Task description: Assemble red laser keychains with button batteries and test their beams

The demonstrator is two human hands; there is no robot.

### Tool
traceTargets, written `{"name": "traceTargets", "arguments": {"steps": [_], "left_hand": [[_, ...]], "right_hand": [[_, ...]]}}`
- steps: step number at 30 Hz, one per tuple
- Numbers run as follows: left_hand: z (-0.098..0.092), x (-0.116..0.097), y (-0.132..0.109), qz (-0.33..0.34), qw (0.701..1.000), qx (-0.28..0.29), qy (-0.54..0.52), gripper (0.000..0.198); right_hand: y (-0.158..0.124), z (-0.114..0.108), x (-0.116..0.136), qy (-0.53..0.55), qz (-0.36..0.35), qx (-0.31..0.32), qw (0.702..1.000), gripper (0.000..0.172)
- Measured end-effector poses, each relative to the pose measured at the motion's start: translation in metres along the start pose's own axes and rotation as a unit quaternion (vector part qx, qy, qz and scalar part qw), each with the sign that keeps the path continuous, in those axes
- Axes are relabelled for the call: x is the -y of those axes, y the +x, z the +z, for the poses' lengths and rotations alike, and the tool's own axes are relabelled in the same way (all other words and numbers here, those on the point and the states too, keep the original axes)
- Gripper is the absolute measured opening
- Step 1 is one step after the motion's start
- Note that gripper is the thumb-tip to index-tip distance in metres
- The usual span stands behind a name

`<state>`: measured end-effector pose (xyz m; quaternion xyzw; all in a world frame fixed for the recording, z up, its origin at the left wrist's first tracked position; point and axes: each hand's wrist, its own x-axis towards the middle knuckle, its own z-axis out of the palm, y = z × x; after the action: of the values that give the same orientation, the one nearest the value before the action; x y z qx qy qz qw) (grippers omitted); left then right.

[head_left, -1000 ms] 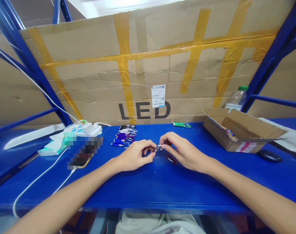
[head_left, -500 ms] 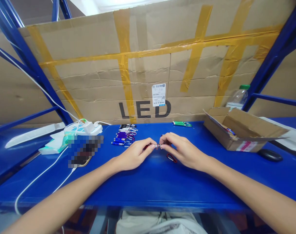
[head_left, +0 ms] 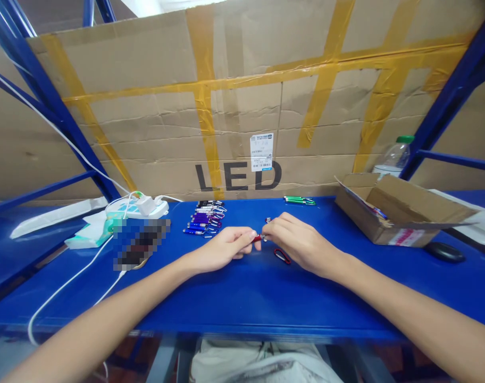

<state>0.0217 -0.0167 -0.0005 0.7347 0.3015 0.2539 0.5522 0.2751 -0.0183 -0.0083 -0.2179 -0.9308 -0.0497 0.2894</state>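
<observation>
My left hand and my right hand meet over the blue table, both pinching a small red keychain flashlight between their fingertips. A red carabiner clip lies on the table just under my right hand. A tiny silver part rests behind my right fingers. To the left, several blue, purple and black keychain flashlights lie in a row.
An open cardboard box stands at the right, a plastic bottle behind it and a dark mouse beside it. Green flashlights lie by the cardboard wall. A white power strip, cables and a tissue pack sit left.
Both hands stay together on the small flashlight, fingers shifting slightly. The view has tilted a little, so everything sits slightly higher in the picture.
</observation>
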Motion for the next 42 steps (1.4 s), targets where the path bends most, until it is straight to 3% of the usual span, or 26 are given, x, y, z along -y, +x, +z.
{"name": "traceTargets", "arguments": {"steps": [4,7,10,17,20,22,24,30,33,35,38,42], "left_hand": [[0.002,-0.002,-0.005,0.053,0.978,-0.070,0.188,0.038],[0.001,-0.002,-0.008,0.126,0.935,-0.092,0.319,0.026],[-0.002,0.001,-0.008,0.205,0.884,-0.097,0.410,0.023],[-0.008,0.007,-0.006,0.363,0.689,-0.140,0.611,0.021],[-0.008,0.005,-0.006,0.391,0.646,-0.149,0.638,0.016],[-0.007,0.003,-0.005,0.394,0.647,-0.152,0.635,0.016],[-0.006,0.001,-0.005,0.383,0.671,-0.151,0.616,0.019],[-0.003,0.003,-0.006,0.294,0.791,-0.137,0.518,0.019],[-0.003,0.006,-0.006,0.244,0.844,-0.137,0.458,0.018],[-0.003,0.007,-0.005,0.220,0.864,-0.134,0.432,0.019],[-0.003,0.009,-0.005,0.208,0.873,-0.123,0.423,0.021],[-0.004,0.011,-0.006,0.224,0.861,-0.109,0.443,0.021]], "right_hand": [[0.002,0.001,0.002,0.043,0.031,-0.019,0.998,0.016],[0.005,0.000,0.007,0.120,0.092,-0.017,0.988,0.015],[0.008,-0.001,0.012,0.224,0.168,-0.003,0.960,0.021],[0.017,0.002,0.016,0.512,0.325,0.029,0.795,0.042],[0.019,0.002,0.015,0.581,0.346,0.029,0.736,0.044],[0.019,0.002,0.014,0.605,0.347,0.029,0.716,0.045],[0.018,0.003,0.013,0.588,0.340,0.027,0.734,0.044],[0.013,0.007,0.013,0.418,0.281,-0.032,0.863,0.032],[0.010,0.006,0.012,0.293,0.226,-0.021,0.929,0.024],[0.008,0.004,0.010,0.228,0.182,-0.008,0.956,0.022],[0.007,0.001,0.009,0.186,0.150,0.004,0.971,0.023],[0.010,-0.001,0.014,0.258,0.192,0.026,0.946,0.028]]}}
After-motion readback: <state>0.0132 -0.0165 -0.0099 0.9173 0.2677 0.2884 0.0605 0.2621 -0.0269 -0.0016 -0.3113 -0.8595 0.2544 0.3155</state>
